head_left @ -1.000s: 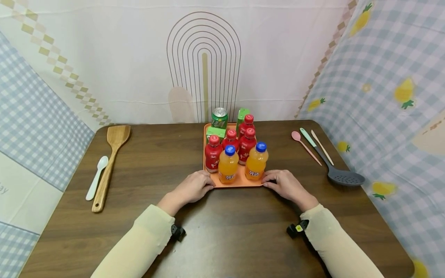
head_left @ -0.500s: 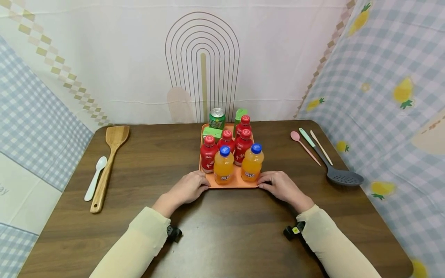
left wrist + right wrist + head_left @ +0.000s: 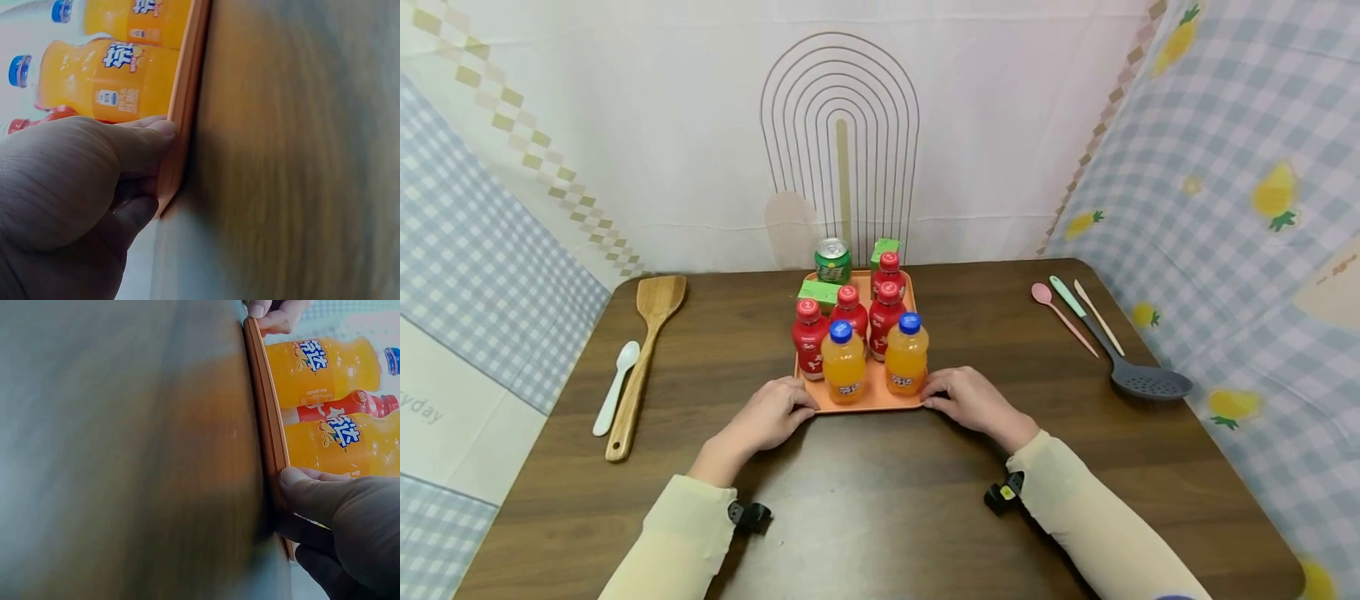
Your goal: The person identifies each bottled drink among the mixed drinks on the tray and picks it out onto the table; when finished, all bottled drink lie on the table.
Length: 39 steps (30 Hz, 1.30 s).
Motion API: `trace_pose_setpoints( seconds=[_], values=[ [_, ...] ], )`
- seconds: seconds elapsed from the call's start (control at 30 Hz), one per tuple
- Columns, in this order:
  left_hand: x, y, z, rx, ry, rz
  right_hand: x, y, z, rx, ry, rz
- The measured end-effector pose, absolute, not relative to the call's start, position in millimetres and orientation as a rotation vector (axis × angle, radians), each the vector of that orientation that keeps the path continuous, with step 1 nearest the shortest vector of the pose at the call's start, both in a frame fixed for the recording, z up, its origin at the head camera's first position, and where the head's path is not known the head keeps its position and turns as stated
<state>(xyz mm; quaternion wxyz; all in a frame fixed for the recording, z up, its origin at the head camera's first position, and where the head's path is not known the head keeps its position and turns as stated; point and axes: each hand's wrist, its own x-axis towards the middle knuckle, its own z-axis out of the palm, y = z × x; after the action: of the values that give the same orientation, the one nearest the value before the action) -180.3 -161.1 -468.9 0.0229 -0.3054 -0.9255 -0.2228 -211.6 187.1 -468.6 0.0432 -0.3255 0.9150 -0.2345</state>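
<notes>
An orange tray [image 3: 871, 405] carries two orange soda bottles [image 3: 844, 375] with blue caps at its front. Behind them stand several red bottles [image 3: 809, 343], two green cartons [image 3: 820, 292] and a green can [image 3: 832, 267] at the back left. My left hand [image 3: 769, 414] pinches the tray's near left corner, the thumb lying on the outer side of the rim in the left wrist view. At the near right corner, my right hand [image 3: 973, 400] grips the rim the same way, thumb [image 3: 294, 477] against its side. Some fingertips are hidden by the tray and hands.
To the left lie a wooden spatula [image 3: 642, 367] and a white spoon [image 3: 616, 388]. On the right are a pink spoon [image 3: 1063, 318], a slotted dark grey turner [image 3: 1150, 381] with a mint handle, and a thin cream utensil [image 3: 1098, 317]. A patterned cloth [image 3: 700, 125] hangs behind the table.
The tray with its bottles, cartons and can has moved to the left across the table. Both hands have moved left with it, still gripping its near corners.
</notes>
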Motion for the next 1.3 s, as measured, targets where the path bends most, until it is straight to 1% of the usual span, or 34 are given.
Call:
trace_pose_setpoints(
  seconds=[0.33, 0.67, 0.8, 0.97, 1.17, 1.3],
  values=[
    [-174, -194, -474, -0.847, -2.872, -0.729, -222, 148, -469, -1.077, 2.789, -0.653],
    [-175, -213, -478, -0.694, -2.835, -0.825, -236, 126, -470, -1.092, 2.789, -0.659],
    [-176, -216, -480, -0.630, -2.821, -0.862, -239, 123, -469, -1.084, 2.790, -0.685],
    [-175, -217, -484, -0.549, -2.812, -0.965, -239, 122, -470, -1.013, 2.788, -0.734],
    [-175, -213, -488, -0.505, -2.792, -1.044, -236, 122, -473, -0.938, 2.788, -0.767],
    [-175, -208, -490, -0.473, -2.770, -1.076, -235, 121, -474, -0.942, 2.788, -0.770]
  ],
)
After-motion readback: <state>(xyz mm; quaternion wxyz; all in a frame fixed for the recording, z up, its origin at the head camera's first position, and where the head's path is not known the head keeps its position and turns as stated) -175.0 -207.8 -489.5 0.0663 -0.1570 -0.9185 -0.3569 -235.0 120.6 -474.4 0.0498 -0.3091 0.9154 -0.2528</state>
